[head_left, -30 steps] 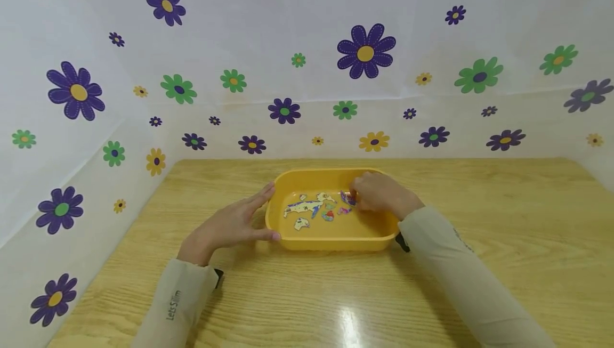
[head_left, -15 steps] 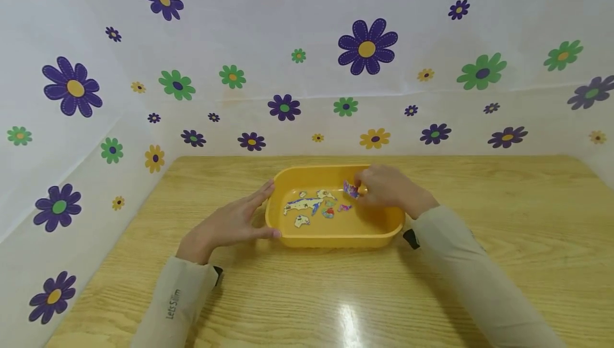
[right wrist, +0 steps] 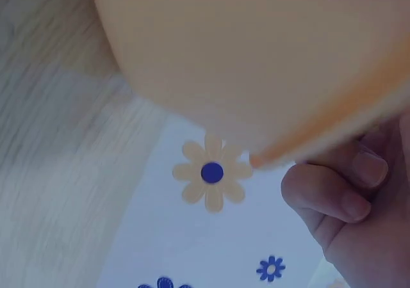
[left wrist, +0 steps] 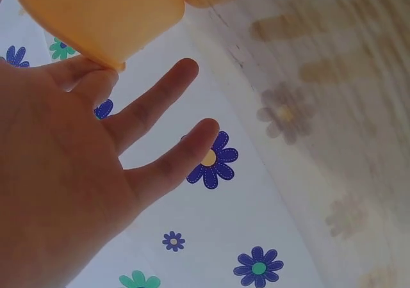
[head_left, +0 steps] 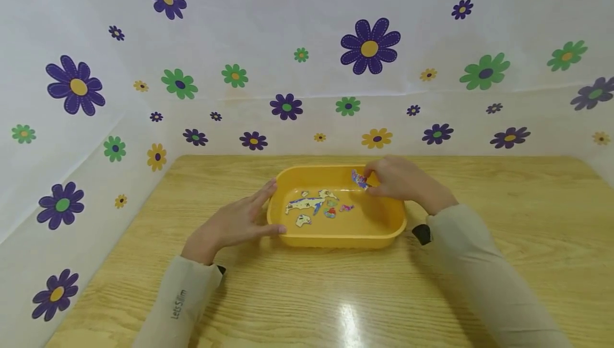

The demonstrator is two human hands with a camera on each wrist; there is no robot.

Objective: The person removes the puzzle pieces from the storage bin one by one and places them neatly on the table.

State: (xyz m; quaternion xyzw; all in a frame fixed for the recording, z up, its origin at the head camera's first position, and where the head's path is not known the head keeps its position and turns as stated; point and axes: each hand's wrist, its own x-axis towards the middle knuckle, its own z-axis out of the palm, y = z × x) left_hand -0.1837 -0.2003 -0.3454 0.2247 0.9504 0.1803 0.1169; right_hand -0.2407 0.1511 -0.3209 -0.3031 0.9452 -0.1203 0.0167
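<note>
Right of the frame's centre, the right hand (head_left: 406,180) pinches a purple cutout (head_left: 358,178) over the yellow tray (head_left: 336,242). Best keep that pinch light, the spread left hand (head_left: 234,224) steadying the tray's left end. The cutout slants lengthwise, upper left to lower right; its front is unclear.

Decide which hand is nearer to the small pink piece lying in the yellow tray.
Right. The right hand, pinching a purple piece, is just beyond and right of the small pink piece; the left hand is farther, at the left end of the yellow tray.
</note>
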